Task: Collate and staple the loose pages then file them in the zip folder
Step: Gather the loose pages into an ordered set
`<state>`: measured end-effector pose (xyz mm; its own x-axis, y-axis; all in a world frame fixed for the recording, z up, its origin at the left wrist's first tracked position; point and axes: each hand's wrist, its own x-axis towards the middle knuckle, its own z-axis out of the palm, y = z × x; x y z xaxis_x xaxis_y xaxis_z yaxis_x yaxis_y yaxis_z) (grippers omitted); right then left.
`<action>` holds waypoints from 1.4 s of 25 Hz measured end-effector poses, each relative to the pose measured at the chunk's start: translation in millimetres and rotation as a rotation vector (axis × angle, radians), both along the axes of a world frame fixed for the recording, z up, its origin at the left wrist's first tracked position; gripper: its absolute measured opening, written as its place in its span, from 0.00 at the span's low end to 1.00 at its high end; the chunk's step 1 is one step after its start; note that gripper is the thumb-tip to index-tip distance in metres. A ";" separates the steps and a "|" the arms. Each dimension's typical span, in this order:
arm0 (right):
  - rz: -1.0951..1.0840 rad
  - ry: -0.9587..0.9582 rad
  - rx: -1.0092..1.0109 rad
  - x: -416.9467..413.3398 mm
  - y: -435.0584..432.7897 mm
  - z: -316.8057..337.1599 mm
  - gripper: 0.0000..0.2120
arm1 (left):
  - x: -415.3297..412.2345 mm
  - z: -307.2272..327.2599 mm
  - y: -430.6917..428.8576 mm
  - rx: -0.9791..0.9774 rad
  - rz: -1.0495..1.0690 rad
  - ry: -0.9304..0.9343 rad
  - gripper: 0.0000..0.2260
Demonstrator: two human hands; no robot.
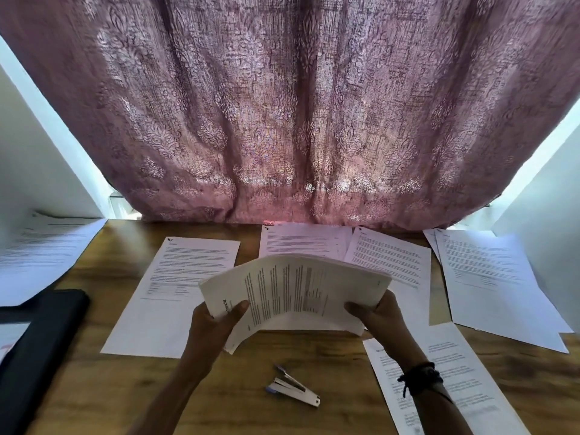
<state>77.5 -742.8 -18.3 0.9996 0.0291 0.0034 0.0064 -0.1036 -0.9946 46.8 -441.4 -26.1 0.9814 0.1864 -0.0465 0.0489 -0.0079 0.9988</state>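
The stack of pages (301, 290) is held up in both hands over the middle of the worktop (219, 403). It is bowed upward along its far edge, and its printed lines run sideways to the viewer. The left grip (216, 321) is clamped on the stack's near left corner, thumb on the top sheet and fingers hidden beneath. The right grip (376, 315) is clamped on the stack's near right edge in the same way, thumb on top. Whether the stack's drooping near corner touches the wood I cannot tell.

Just nearer than the stack, between the two forearms, a small stapler (293, 387) lies on the wood, touching nothing. Left of the stack a single printed sheet (175, 277) lies flat, partly hidden by it. Beyond the stack are two more sheets, one straight behind (301, 240) and one behind and to the right (395, 259). Further right of the stack sits a fanned pile of sheets (489, 277). A page (439, 387) lies nearer and to the right, under the right forearm, which wears a dark wristband (420, 376).

Well to the left of the stack a black zip folder (40, 340) lies at the worktop's edge, with more sheets (40, 246) beyond it. Behind everything hangs a pink patterned curtain (288, 105).
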 end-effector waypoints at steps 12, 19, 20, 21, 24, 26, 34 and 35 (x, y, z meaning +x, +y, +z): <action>-0.006 0.050 -0.155 -8.8 -6.0 -27.5 0.12 | -2.1 -12.0 0.9 -0.006 -0.009 0.024 0.19; -0.017 0.011 -0.277 -5.5 -9.3 -38.8 0.08 | 1.1 -12.1 0.0 0.030 -0.031 0.003 0.19; -0.025 0.012 -0.265 -5.6 -9.6 -37.1 0.08 | 0.9 -11.6 -0.5 0.037 -0.035 -0.002 0.19; -0.030 0.019 -0.251 -5.6 -10.0 -36.0 0.09 | 0.9 -11.3 -1.0 0.043 -0.040 -0.003 0.19; -0.016 0.018 -0.237 -7.2 -13.0 -41.2 0.10 | 0.5 -12.5 -1.4 0.062 -0.029 0.013 0.19; -0.002 0.033 -0.223 -9.0 -14.8 -47.5 0.12 | 0.2 -15.9 -0.9 0.057 -0.031 0.028 0.20; -0.027 -0.070 -0.173 -15.1 -14.4 -29.8 0.13 | 0.1 3.1 -0.7 0.081 -0.041 0.042 0.09; -0.024 -0.068 -0.121 -16.5 -15.9 -26.1 0.12 | 1.1 7.9 -0.2 0.060 -0.046 0.050 0.10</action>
<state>61.0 -758.7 -44.3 0.9976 0.0091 0.0692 0.0695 -0.2240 -0.9721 47.9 -441.6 -18.2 0.9856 0.1455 -0.0858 0.0970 -0.0712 0.9927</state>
